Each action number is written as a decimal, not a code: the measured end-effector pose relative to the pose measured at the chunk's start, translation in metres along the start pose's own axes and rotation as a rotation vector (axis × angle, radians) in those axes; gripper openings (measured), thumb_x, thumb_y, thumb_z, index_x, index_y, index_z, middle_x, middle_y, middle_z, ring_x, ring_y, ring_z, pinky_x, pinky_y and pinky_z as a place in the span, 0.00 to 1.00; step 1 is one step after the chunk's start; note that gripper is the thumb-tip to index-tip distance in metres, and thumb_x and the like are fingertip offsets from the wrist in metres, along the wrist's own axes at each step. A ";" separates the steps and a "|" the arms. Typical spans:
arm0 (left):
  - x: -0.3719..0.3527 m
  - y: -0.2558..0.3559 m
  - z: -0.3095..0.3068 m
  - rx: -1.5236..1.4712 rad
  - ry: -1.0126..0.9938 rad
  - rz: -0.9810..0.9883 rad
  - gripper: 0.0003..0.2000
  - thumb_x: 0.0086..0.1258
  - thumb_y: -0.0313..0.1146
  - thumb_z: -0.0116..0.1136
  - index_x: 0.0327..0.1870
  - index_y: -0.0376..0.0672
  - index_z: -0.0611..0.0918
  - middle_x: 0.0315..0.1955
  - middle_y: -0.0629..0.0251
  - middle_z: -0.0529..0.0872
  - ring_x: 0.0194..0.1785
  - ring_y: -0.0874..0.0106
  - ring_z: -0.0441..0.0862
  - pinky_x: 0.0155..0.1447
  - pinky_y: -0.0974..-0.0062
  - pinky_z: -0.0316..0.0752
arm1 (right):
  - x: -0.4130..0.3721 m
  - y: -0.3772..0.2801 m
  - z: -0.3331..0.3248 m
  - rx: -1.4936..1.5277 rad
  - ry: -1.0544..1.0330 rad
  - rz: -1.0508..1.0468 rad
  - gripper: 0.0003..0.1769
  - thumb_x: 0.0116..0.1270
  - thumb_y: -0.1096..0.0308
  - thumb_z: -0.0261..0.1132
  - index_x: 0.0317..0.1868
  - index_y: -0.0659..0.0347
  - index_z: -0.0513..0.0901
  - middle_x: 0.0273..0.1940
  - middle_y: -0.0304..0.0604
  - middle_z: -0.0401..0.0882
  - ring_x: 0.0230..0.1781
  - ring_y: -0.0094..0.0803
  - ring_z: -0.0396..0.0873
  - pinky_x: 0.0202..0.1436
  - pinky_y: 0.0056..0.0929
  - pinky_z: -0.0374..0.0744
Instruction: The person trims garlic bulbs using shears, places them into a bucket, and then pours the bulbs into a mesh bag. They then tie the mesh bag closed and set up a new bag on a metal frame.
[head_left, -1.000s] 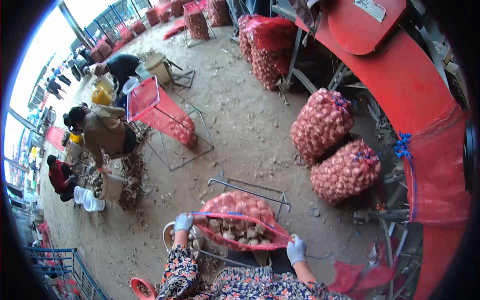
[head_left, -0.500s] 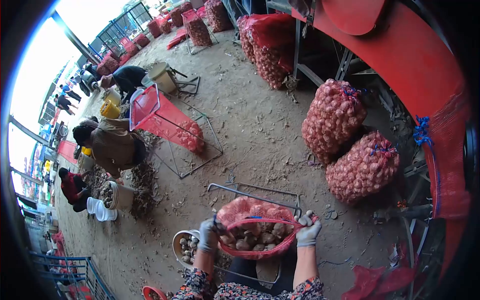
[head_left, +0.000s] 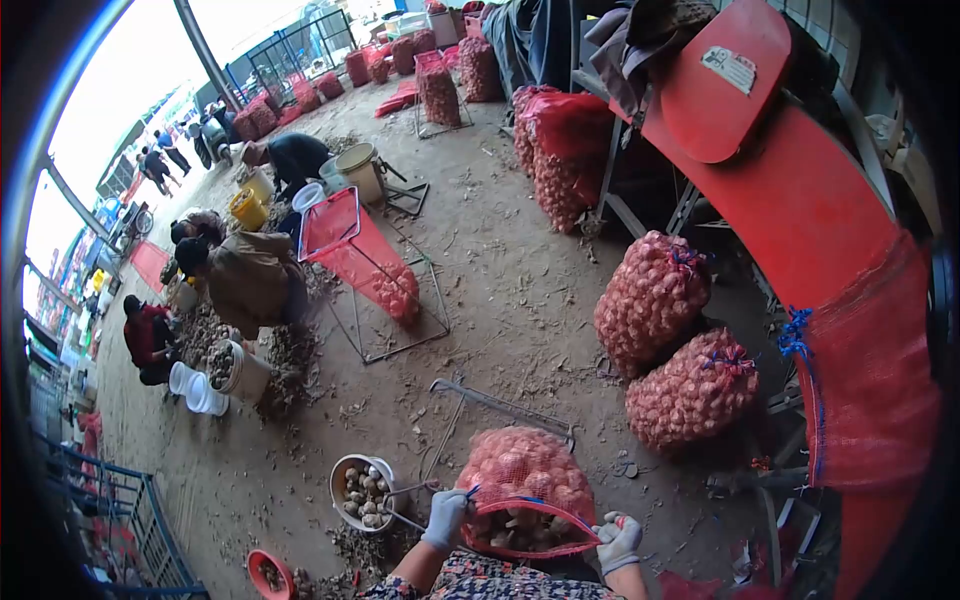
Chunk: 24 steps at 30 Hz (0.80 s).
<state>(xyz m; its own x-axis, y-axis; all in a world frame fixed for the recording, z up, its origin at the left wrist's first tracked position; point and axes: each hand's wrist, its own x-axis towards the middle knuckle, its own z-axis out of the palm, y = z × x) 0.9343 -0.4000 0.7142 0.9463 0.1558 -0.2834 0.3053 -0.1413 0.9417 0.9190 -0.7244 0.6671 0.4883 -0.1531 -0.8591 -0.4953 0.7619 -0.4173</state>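
Observation:
A red mesh bag (head_left: 527, 467) bulging with garlic bulbs hangs low in front of me, with its mouth towards my body. My left hand (head_left: 447, 518), in a pale glove, is closed on the left end of the rim, by a bit of blue cord. At the opposite end my right hand (head_left: 619, 542), gloved too, grips the mesh edge. Bulbs show dimly through the narrow opening. Just beyond the bag stands a metal frame (head_left: 505, 404). Left of it sits a white bucket (head_left: 337, 490) partly filled with garlic.
Two full garlic sacks (head_left: 655, 300) lean together at right, near a red machine (head_left: 850, 240). A red bowl (head_left: 262, 566) lies lower left. Co-workers (head_left: 255, 280) bend over buckets at left. Another frame (head_left: 400, 355) holds a partly filled mesh bag.
Both hands have drawn the bag's mouth narrower and lower, towards my body. The bag now sits clear of the metal frame's top bar. My view has shifted, bringing the white bucket fully into sight.

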 end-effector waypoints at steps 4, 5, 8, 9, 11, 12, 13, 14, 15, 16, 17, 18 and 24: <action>0.030 -0.023 0.034 -0.080 -0.024 -0.225 0.07 0.53 0.25 0.51 0.16 0.40 0.78 0.15 0.61 0.77 0.19 0.71 0.75 0.26 0.71 0.70 | 0.012 -0.023 -0.017 0.006 0.098 -0.015 0.10 0.63 0.63 0.50 0.28 0.57 0.72 0.11 0.28 0.52 0.09 0.23 0.51 0.25 0.34 0.71; 0.049 -0.055 0.037 0.620 -0.112 0.426 0.05 0.50 0.28 0.57 0.16 0.43 0.77 0.16 0.57 0.78 0.22 0.60 0.78 0.29 0.65 0.71 | 0.020 -0.025 -0.023 0.032 0.134 -0.011 0.10 0.62 0.62 0.50 0.28 0.57 0.72 0.11 0.28 0.52 0.09 0.23 0.51 0.26 0.34 0.71; 0.098 -0.094 0.070 0.692 -0.145 0.209 0.02 0.53 0.28 0.61 0.23 0.41 0.81 0.20 0.56 0.81 0.24 0.59 0.80 0.29 0.67 0.73 | 0.076 -0.028 -0.028 0.064 0.236 -0.056 0.08 0.62 0.62 0.48 0.30 0.52 0.73 0.15 0.28 0.57 0.11 0.25 0.54 0.29 0.36 0.71; 0.119 -0.105 0.079 0.782 -0.231 0.165 0.08 0.46 0.36 0.67 0.23 0.43 0.82 0.22 0.55 0.82 0.27 0.56 0.82 0.31 0.65 0.75 | 0.099 -0.034 -0.029 0.076 0.230 -0.060 0.08 0.62 0.62 0.48 0.30 0.52 0.73 0.15 0.28 0.57 0.11 0.25 0.54 0.29 0.36 0.71; 0.137 -0.095 0.112 0.828 -0.340 0.186 0.13 0.42 0.43 0.73 0.22 0.45 0.84 0.22 0.56 0.83 0.29 0.55 0.83 0.32 0.63 0.77 | 0.134 -0.051 -0.037 0.386 0.509 -0.149 0.11 0.64 0.58 0.45 0.35 0.47 0.74 0.32 0.32 0.76 0.25 0.29 0.70 0.36 0.38 0.72; 0.141 -0.098 0.132 0.834 -0.341 0.279 0.13 0.44 0.40 0.69 0.28 0.43 0.83 0.28 0.52 0.82 0.33 0.54 0.83 0.36 0.62 0.77 | 0.152 -0.065 -0.049 0.442 0.480 -0.155 0.13 0.65 0.56 0.43 0.41 0.45 0.74 0.47 0.32 0.74 0.38 0.30 0.71 0.44 0.40 0.72; 0.146 -0.115 0.155 0.884 -0.278 0.419 0.14 0.47 0.37 0.65 0.35 0.42 0.82 0.35 0.48 0.81 0.37 0.53 0.82 0.39 0.62 0.77 | 0.161 -0.074 -0.061 0.499 0.468 -0.155 0.17 0.66 0.53 0.41 0.47 0.43 0.75 0.62 0.33 0.71 0.51 0.31 0.72 0.51 0.42 0.72; 0.148 -0.139 0.177 0.982 -0.148 0.583 0.16 0.49 0.33 0.62 0.41 0.40 0.82 0.41 0.45 0.81 0.42 0.51 0.82 0.43 0.61 0.78 | 0.155 -0.086 -0.057 0.612 0.494 -0.222 0.25 0.67 0.52 0.39 0.59 0.45 0.72 0.75 0.33 0.55 0.69 0.30 0.60 0.65 0.42 0.64; 0.150 -0.164 0.194 1.079 -0.016 0.699 0.19 0.52 0.30 0.58 0.47 0.38 0.81 0.48 0.41 0.80 0.46 0.50 0.81 0.46 0.60 0.78 | 0.218 -0.078 -0.125 0.585 0.221 -0.163 0.30 0.68 0.50 0.39 0.68 0.45 0.66 0.76 0.35 0.50 0.74 0.33 0.53 0.71 0.40 0.59; 0.152 -0.178 0.195 1.127 -0.010 0.653 0.20 0.53 0.30 0.57 0.50 0.37 0.79 0.49 0.41 0.79 0.48 0.51 0.80 0.49 0.61 0.77 | 0.215 -0.076 -0.124 0.603 0.180 -0.165 0.30 0.68 0.51 0.40 0.69 0.46 0.65 0.76 0.39 0.52 0.74 0.37 0.53 0.70 0.43 0.60; 0.155 -0.193 0.196 1.176 -0.006 0.607 0.22 0.54 0.29 0.56 0.53 0.35 0.78 0.51 0.40 0.77 0.51 0.52 0.79 0.51 0.61 0.75 | 0.209 -0.076 -0.118 0.620 0.138 -0.165 0.30 0.69 0.53 0.40 0.70 0.47 0.65 0.75 0.42 0.53 0.74 0.41 0.53 0.70 0.46 0.61; 0.146 -0.166 0.185 0.911 -0.127 0.354 0.15 0.55 0.29 0.54 0.45 0.37 0.78 0.42 0.48 0.77 0.43 0.58 0.77 0.45 0.64 0.73 | 0.201 -0.077 -0.109 0.637 0.096 -0.165 0.30 0.69 0.54 0.41 0.71 0.48 0.64 0.74 0.46 0.54 0.74 0.45 0.53 0.69 0.50 0.62; 0.096 -0.088 0.147 -0.330 -0.090 -0.469 0.09 0.58 0.28 0.45 0.19 0.44 0.77 0.17 0.72 0.74 0.21 0.78 0.68 0.29 0.79 0.63 | 0.194 -0.070 -0.075 0.809 0.337 -0.142 0.08 0.64 0.64 0.47 0.29 0.52 0.71 0.20 0.34 0.70 0.15 0.31 0.62 0.25 0.41 0.71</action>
<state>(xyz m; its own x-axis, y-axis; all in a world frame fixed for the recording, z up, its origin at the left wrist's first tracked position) 1.0140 -0.5159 0.5780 0.7277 0.0427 -0.6846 0.6581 0.2377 0.7144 0.9945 -0.8541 0.5076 0.2061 -0.3597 -0.9100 0.2753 0.9138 -0.2988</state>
